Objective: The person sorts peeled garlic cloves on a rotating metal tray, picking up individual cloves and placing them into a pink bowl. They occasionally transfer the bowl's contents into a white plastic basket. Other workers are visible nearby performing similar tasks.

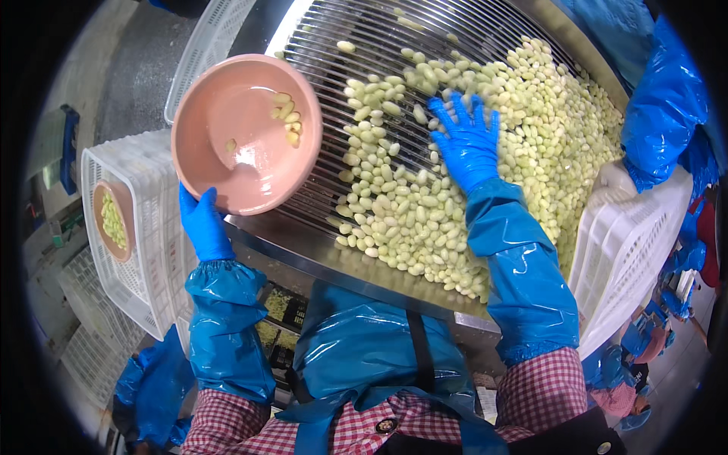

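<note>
My left hand (pixel 205 226), in a blue glove, grips the near-left rim of a pink plastic bowl (pixel 201 121). Several yellowish oval pieces (pixel 287 114) lie inside the bowl, mostly at its right side. The bowl is held over the left end of a slatted metal grate (pixel 322 64). My right hand (pixel 468 148), also gloved in blue, rests palm down with fingers spread. It touches a large heap of pale green oval pieces (pixel 538 144), beanlike or grapelike; I cannot tell their exact kind. Bare slats show beside its fingertips.
White crates (pixel 155 227) stand at the left, holding a smaller bowl (pixel 123 199) of green pieces. More white crates (pixel 626 235) stand at the right, near another person's blue sleeve (pixel 663 106). A raised metal edge (pixel 311 265) borders the table's near side.
</note>
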A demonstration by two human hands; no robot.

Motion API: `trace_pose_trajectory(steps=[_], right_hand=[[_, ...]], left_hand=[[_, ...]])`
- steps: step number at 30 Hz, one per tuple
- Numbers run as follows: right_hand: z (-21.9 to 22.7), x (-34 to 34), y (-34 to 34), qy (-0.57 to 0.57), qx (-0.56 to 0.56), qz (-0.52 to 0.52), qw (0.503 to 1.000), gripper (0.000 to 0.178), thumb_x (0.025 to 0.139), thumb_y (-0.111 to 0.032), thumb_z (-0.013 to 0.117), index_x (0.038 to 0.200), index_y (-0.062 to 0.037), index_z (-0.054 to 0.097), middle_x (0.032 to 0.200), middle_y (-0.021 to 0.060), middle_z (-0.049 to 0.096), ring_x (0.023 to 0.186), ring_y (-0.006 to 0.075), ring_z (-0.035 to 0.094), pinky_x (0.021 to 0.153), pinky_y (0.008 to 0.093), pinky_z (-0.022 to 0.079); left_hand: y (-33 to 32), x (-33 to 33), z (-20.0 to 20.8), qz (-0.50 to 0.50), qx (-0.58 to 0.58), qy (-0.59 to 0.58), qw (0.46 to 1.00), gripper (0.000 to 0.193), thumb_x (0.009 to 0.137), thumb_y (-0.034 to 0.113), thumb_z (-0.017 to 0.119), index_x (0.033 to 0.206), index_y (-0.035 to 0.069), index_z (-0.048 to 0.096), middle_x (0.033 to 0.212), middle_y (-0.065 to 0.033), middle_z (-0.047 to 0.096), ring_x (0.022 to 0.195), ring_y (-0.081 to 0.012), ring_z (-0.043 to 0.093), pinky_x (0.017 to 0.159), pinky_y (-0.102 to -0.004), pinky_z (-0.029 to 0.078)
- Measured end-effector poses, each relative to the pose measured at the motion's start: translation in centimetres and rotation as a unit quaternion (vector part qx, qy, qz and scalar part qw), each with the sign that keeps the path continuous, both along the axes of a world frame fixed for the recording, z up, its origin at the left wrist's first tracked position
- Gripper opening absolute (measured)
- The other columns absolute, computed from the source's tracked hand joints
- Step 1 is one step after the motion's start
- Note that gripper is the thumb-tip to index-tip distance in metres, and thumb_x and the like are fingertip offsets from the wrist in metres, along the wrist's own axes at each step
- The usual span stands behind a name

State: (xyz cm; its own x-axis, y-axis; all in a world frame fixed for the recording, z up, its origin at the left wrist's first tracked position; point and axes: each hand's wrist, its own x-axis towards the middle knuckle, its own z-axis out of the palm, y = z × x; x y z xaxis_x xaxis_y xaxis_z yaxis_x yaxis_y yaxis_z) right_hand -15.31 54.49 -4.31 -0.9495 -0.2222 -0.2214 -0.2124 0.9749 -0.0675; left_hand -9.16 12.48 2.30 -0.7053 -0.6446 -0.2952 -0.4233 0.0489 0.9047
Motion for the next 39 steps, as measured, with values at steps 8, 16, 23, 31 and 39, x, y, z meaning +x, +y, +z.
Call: trace_pose_trajectory(steps=[8, 16, 23, 31, 39], right_hand=[[2.2, 9.8, -6.1, -0.004, -0.141, 0.051, 0.989, 0.065, 0.096, -0.053, 0.043, 0.154, -0.0291, 0.024, 0.161, 0.0087, 0.018, 0.15, 0.0319, 0.008, 0.119, 0.057, -0.002], [-1.0, 8.2, -9.1, 0.089, -0.288, 0.031, 0.953, 0.049, 0.086, -0.009, 0.062, 0.133, -0.0167, 0.056, 0.119, 0.0107, 0.063, 0.101, 0.0298, 0.063, 0.083, 0.0392, 0.054], [0.2, 4.2, -9.3, -0.029, -0.357, -0.056, 0.932, 0.035, 0.088, -0.005, 0.062, 0.122, -0.0137, 0.064, 0.105, 0.0085, 0.064, 0.087, 0.0242, 0.065, 0.075, 0.0336, 0.055], [3.0, 4.5, -10.9, -0.072, -0.526, -0.11, 0.84, 0.034, 0.091, -0.008, 0.063, 0.125, -0.0146, 0.063, 0.108, 0.007, 0.065, 0.097, 0.0218, 0.064, 0.087, 0.0325, 0.052], [0.1, 4.7, -13.0, -0.043, -0.313, -0.067, 0.946, 0.024, 0.089, -0.016, 0.064, 0.113, -0.0161, 0.066, 0.099, 0.0098, 0.068, 0.085, 0.0284, 0.066, 0.074, 0.0401, 0.054]], left_hand=[[-0.5, 1.2, 2.0, 0.005, -0.035, 0.004, 0.999, 0.058, 0.087, 0.002, 0.057, 0.143, 0.003, 0.044, 0.125, -0.0121, 0.06, 0.1, -0.0224, 0.064, 0.076, -0.0303, 0.054], [-0.5, 1.7, 1.6, 0.02, -0.029, 0.028, 0.999, 0.06, 0.084, 0.0, 0.058, 0.142, 0.003, 0.044, 0.124, -0.0122, 0.06, 0.101, -0.0228, 0.064, 0.075, -0.0308, 0.054], [0.7, 1.6, 1.3, -0.016, -0.047, 0.033, 0.998, 0.061, 0.085, -0.006, 0.056, 0.144, 0.0, 0.041, 0.131, -0.0136, 0.056, 0.113, -0.0228, 0.057, 0.094, -0.0331, 0.048], [1.9, 2.2, 1.3, -0.023, -0.012, -0.005, 1.0, 0.06, 0.086, -0.003, 0.055, 0.144, -0.002, 0.041, 0.133, -0.015, 0.055, 0.118, -0.0231, 0.055, 0.098, -0.0335, 0.045], [-1.2, 1.6, 2.6, -0.021, -0.064, 0.01, 0.998, 0.058, 0.085, -0.003, 0.055, 0.142, -0.002, 0.042, 0.131, -0.0152, 0.056, 0.114, -0.0245, 0.058, 0.096, -0.0346, 0.047]])
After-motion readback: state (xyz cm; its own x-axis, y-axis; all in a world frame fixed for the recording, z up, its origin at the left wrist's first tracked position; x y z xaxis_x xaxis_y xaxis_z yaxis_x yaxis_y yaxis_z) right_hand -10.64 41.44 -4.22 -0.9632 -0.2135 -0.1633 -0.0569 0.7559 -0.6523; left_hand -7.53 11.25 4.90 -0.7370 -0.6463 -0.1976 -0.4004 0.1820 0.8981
